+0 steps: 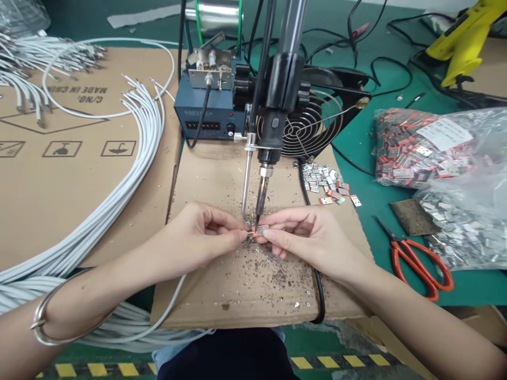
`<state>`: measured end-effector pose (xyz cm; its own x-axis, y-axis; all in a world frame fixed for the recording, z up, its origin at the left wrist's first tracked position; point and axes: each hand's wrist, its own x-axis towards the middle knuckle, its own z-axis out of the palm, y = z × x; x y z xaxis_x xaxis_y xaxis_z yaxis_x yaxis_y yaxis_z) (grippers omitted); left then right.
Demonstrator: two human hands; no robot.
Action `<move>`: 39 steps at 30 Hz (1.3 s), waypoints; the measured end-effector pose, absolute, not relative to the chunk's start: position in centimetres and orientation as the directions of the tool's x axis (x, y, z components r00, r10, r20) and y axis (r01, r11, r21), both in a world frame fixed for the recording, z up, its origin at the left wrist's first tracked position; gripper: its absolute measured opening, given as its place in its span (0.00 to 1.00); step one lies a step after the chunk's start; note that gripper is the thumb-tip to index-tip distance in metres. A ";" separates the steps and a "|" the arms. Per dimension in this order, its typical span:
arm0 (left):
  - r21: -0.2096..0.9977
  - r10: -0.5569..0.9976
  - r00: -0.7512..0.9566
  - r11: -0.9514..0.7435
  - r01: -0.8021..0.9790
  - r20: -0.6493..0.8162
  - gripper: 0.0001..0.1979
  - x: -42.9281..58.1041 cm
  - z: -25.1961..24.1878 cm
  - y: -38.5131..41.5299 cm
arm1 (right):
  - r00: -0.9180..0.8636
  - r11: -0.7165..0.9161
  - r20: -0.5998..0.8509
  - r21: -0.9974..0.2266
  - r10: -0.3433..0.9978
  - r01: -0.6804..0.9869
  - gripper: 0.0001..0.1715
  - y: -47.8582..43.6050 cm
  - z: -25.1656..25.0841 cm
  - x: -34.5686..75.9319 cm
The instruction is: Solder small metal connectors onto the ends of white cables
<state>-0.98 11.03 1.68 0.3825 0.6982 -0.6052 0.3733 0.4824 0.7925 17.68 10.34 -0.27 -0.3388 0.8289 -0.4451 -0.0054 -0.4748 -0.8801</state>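
Observation:
A mounted soldering iron (263,192) points down over the cardboard, its tip at a small USB connector (262,230) with an orange insert. My right hand (307,235) pinches that connector by its metal shell. From the other side, my left hand (209,235) pinches the end of a white cable (174,298) against the connector's orange end; the cable drops away below that hand. Beside the iron, a thin metal solder feed tube (247,182) curves down to the same spot. Fingers partly hide the joint between wire and connector.
Loose connectors (322,179) lie right of the iron, near bags of connectors (423,148) and orange-handled scissors (420,264). A blue solder feeder (214,108) and black fan (301,126) stand behind. White cables (130,174) fill the left; a yellow glue gun (459,42) sits back right.

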 end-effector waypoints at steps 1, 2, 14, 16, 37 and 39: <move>0.793 0.697 0.385 0.484 0.369 -0.604 0.06 -1.0 1.7 11.0 | -0.339 -0.473 -0.444 -0.881 0.829 -0.003 0.06 10.3 -0.2 17.7; 0.795 0.697 0.388 0.484 0.366 -0.603 0.06 -1.0 1.7 11.0 | -0.340 -0.471 -0.442 -0.882 0.830 -0.002 0.06 10.3 -0.2 17.7; 0.798 0.696 0.394 0.493 0.347 -0.601 0.06 -1.0 1.7 11.0 | -0.361 -0.445 -0.411 -0.895 0.837 -0.013 0.05 10.4 -0.3 17.9; 0.800 0.694 0.400 0.487 0.351 -0.598 0.06 -1.0 1.8 11.0 | -0.368 -0.435 -0.402 -0.900 0.838 -0.009 0.05 10.4 -0.4 17.9; 0.795 0.687 0.405 0.480 0.371 -0.603 0.07 -0.9 2.1 10.9 | -0.386 -0.426 -0.384 -0.904 0.839 -0.028 0.05 10.4 -0.3 17.9; 0.798 0.684 0.413 0.486 0.357 -0.601 0.06 -0.9 2.0 10.9 | -0.401 -0.439 -0.388 -0.897 0.830 -0.042 0.05 10.4 -0.3 18.0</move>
